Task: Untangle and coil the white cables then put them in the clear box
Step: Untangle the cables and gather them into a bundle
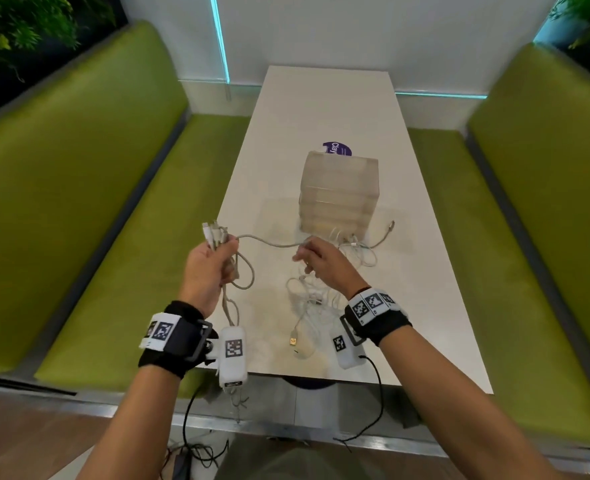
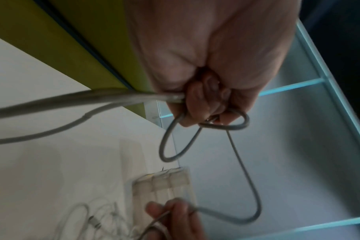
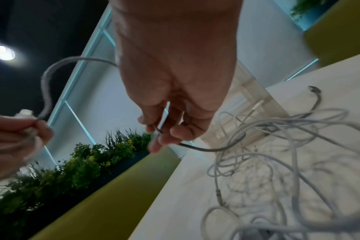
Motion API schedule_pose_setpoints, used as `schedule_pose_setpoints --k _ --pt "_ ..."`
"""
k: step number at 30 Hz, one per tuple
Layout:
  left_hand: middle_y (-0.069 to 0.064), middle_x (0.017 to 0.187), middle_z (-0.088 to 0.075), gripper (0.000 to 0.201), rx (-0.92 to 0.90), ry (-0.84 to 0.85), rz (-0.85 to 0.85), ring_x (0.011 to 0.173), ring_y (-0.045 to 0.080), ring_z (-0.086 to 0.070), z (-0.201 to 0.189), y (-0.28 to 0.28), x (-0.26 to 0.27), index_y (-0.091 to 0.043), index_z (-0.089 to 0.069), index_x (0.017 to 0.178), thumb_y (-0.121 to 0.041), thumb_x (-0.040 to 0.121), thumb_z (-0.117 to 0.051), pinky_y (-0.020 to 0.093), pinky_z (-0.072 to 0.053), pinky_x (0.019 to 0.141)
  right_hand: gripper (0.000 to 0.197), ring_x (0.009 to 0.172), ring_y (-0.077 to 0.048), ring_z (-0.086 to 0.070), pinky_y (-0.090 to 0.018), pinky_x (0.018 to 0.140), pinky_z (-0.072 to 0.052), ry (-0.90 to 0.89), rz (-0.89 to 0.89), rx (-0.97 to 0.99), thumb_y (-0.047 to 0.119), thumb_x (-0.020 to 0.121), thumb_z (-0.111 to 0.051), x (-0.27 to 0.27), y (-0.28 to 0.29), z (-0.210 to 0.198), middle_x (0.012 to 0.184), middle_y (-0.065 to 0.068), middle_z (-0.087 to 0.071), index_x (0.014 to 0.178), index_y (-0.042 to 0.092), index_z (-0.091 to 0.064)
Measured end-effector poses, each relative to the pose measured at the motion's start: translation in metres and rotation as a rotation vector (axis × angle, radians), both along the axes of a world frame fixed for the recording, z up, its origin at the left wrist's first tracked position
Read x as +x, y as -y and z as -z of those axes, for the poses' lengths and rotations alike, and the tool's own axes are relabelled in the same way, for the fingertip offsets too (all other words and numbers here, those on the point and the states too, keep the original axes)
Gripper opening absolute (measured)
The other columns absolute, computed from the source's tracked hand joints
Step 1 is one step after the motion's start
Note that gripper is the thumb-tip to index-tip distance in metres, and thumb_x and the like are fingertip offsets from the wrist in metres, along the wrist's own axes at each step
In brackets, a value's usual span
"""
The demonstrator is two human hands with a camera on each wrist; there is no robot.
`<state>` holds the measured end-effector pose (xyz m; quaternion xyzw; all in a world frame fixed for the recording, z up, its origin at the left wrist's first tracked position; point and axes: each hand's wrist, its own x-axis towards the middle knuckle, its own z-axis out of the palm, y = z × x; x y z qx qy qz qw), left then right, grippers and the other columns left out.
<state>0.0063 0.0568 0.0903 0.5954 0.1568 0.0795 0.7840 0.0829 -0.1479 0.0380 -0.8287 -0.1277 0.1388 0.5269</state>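
My left hand (image 1: pixel 206 271) (image 2: pixel 203 104) is raised over the table's left edge, its fingers curled round a bundle of white cable ends (image 1: pixel 215 233) with loops hanging below. One grey-white cable (image 1: pixel 269 242) (image 2: pixel 242 168) (image 3: pixel 49 78) runs from that fist across to my right hand (image 1: pixel 316 261) (image 3: pixel 164 128), which pinches it between thumb and fingers. Under and beyond my right hand a tangle of white cables (image 1: pixel 321 299) (image 3: pixel 277 154) lies on the white table (image 1: pixel 407 306). The clear box (image 1: pixel 340 192) (image 2: pixel 164 185) stands just behind the tangle.
A USB plug (image 1: pixel 293 341) from the tangle lies near the table's front edge. A purple round sticker (image 1: pixel 335 148) shows behind the box. Green bench seats (image 1: pixel 130 220) flank the table on both sides. Another cable end (image 1: pixel 390 225) lies to the right of the box.
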Motion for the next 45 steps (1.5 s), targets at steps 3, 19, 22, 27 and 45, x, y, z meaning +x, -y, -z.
schedule_pose_setpoints --k 3,19,22,27,45 --pt "-0.012 0.049 -0.039 0.01 0.181 -0.032 0.099 0.042 0.006 -0.03 0.012 0.018 0.004 -0.011 -0.058 0.083 -0.008 0.092 -0.057 0.022 -0.027 0.043 0.017 0.065 -0.013 -0.054 -0.028 0.064 -0.043 0.089 -0.076 -0.019 0.02 0.095 -0.051 -0.003 -0.009 -0.006 0.07 0.003 -0.064 0.088 0.011 -0.064" --pt "-0.01 0.048 -0.039 0.016 0.205 0.051 -0.074 0.042 0.006 -0.03 0.003 0.043 0.017 -0.011 -0.057 0.076 -0.011 0.092 -0.059 0.024 -0.026 0.045 0.01 0.084 -0.016 -0.064 -0.033 0.079 -0.05 0.157 -0.26 -0.299 0.012 0.089 -0.058 0.007 -0.002 -0.009 0.085 0.005 -0.068 0.083 0.018 -0.062" --pt "-0.01 0.05 -0.041 0.019 0.085 0.148 -0.171 0.041 0.005 -0.031 -0.025 0.022 0.017 -0.013 -0.055 0.074 -0.007 0.092 -0.057 0.021 -0.027 0.041 0.015 0.081 -0.019 -0.059 -0.032 0.074 -0.046 0.117 -0.171 -0.414 0.004 0.087 -0.057 0.017 0.021 0.014 0.083 0.003 -0.063 0.078 0.016 -0.059" --pt "-0.01 0.051 -0.038 0.024 0.011 0.211 -0.228 0.042 0.005 -0.027 -0.046 0.007 0.008 -0.016 -0.052 0.072 -0.005 0.093 -0.055 0.022 -0.023 0.043 0.014 0.074 -0.014 -0.052 -0.025 0.066 -0.034 0.154 -0.017 -0.391 0.004 0.088 -0.053 0.03 0.033 0.024 0.084 -0.002 -0.061 0.079 0.01 -0.061" --pt "-0.005 0.057 -0.041 0.024 0.373 0.056 0.005 0.049 0.01 -0.033 -0.007 0.036 0.018 -0.017 -0.051 0.07 -0.013 0.092 -0.059 0.024 -0.031 0.046 0.012 0.076 -0.002 -0.057 -0.02 0.072 -0.04 0.285 -0.004 -0.235 0.009 0.087 -0.062 0.025 0.041 -0.01 0.088 0.003 -0.066 0.096 0.009 -0.07"
